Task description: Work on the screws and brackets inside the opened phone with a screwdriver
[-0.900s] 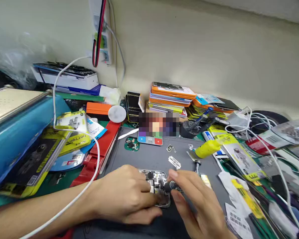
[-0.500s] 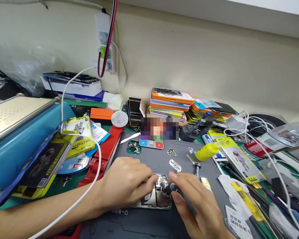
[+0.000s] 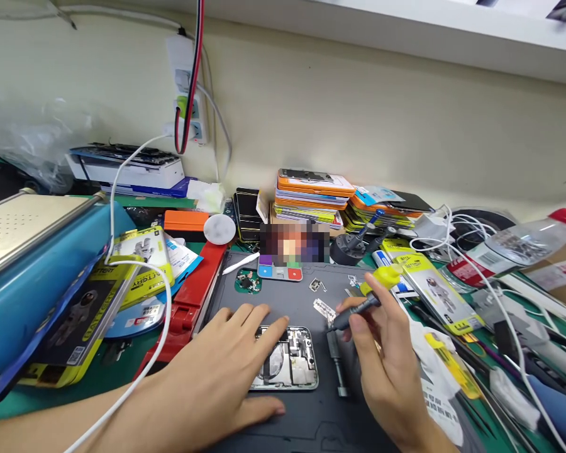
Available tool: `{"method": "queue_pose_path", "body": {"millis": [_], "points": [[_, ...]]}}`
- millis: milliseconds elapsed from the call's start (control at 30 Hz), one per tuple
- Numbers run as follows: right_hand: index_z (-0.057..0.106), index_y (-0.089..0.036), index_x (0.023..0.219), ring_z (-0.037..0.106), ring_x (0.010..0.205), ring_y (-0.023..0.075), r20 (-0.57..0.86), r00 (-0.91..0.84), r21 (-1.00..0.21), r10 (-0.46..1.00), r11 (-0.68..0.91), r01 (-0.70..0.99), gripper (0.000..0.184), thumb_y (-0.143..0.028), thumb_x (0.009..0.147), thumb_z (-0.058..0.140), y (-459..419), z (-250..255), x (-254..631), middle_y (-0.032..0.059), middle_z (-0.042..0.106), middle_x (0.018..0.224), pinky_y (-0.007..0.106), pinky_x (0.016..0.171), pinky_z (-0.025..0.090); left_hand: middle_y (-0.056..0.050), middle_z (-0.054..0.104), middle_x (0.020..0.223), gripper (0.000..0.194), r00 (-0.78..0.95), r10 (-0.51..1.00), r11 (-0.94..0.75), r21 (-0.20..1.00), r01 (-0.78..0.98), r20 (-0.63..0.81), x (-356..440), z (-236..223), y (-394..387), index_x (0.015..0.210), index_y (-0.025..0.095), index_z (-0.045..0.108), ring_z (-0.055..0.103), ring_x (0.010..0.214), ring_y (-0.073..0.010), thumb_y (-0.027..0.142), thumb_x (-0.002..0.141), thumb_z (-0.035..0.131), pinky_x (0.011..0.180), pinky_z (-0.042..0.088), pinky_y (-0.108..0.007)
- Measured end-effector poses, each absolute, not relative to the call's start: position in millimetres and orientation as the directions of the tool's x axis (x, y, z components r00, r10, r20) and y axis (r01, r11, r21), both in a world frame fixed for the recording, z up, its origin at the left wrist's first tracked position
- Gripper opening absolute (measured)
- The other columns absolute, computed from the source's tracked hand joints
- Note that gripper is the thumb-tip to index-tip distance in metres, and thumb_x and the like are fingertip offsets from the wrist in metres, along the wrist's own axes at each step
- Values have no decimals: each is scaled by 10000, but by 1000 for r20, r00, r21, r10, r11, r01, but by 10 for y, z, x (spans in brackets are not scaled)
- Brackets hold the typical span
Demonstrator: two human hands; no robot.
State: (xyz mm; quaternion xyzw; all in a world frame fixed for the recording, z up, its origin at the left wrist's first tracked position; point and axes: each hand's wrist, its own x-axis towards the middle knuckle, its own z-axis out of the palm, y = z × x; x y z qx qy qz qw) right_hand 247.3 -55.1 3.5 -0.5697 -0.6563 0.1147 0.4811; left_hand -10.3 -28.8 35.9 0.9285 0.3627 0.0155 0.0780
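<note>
An opened phone (image 3: 290, 358) with its inner parts bare lies on the dark grey mat (image 3: 264, 428). My left hand (image 3: 226, 371) is spread palm down over its left half, fingers apart, with the fingertips near the top edge and the thumb below. In my right hand (image 3: 382, 352), a dark screwdriver (image 3: 356, 313) is held between thumb and fingers, tilted, its narrow end pointing left. Another dark screwdriver-like tool (image 3: 336, 362) lies between phone and right hand. Just beyond the right fingertips is a razor blade (image 3: 324, 309).
Small metal parts (image 3: 317, 285) and a green circuit piece (image 3: 248, 281) lie at the mat's back. A yellow bottle (image 3: 385, 277) stands behind my right hand. Battery boxes (image 3: 144, 251) and a red holder (image 3: 195, 296) are left. A white cable (image 3: 167, 314) crosses above my left forearm.
My left hand has opened out from its bent pose over the phone. The right hand has moved off the phone and lifted a screwdriver; a dark tool now lies beside the phone.
</note>
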Motion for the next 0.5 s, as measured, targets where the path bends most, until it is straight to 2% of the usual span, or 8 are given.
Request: {"method": "queue_pose_path", "body": {"millis": [100, 233, 333, 500], "points": [[290, -342, 1667, 717, 900, 222, 423, 165, -741, 891, 235, 629, 590, -387, 1105, 463, -484, 30, 2470, 71, 701, 1096, 362, 692, 638, -229, 570, 1555, 826, 739, 667, -735, 81, 674, -99, -87, 368, -363, 1674, 174, 377, 582, 1360, -452, 489, 987, 710, 1005, 585, -623], [297, -320, 1659, 677, 798, 216, 428, 207, -720, 880, 194, 666, 608, -423, 1090, 484, -424, 56, 2477, 34, 636, 957, 367, 659, 611, -208, 661, 1414, 748, 702, 705, -702, 44, 711, -101, -49, 355, -408, 1660, 177, 422, 667, 1194, -418, 334, 959, 629, 925, 623, -589], [341, -317, 1635, 607, 688, 179, 440, 203, -696, 875, 189, 693, 575, -434, 1090, 482, -415, 100, 2484, -2, 584, 890, 346, 650, 577, -180, 659, 1422, 791, 667, 742, -666, 38, 745, -64, -18, 337, -414, 1678, 207, 395, 679, 1163, -399, 309, 924, 612, 881, 644, -565], [470, -286, 1532, 578, 631, 158, 443, 144, -628, 885, 192, 754, 463, -427, 1091, 477, -392, 149, 2511, -31, 559, 817, 303, 633, 543, -141, 579, 1563, 816, 580, 814, -581, 2, 814, -34, 78, 259, -388, 1707, 277, 328, 716, 1086, -361, 334, 948, 623, 685, 683, -460]]}}
